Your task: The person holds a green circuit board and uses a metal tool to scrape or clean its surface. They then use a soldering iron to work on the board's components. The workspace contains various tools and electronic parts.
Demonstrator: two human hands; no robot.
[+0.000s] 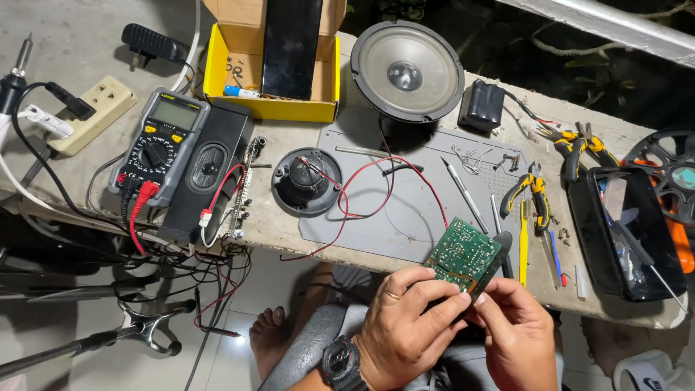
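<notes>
Two hands on one green circuit board [464,255], held just off the bench's near edge, over the lap. Left hand [405,326] pinches its lower edge, thumb and forefinger pressed on it. Right hand [515,329] pinches the right corner. Grey work mat [405,217] just behind; small speaker [306,181] with red wires and multimeter [161,145] further left.

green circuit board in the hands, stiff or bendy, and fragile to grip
The green circuit board probably stays stiff: it juts flat past the fingers without sagging. Likely light, since the left hand and right hand pinch only its near end. Its small raised parts look breakable, so edge grips seem safer.
</notes>
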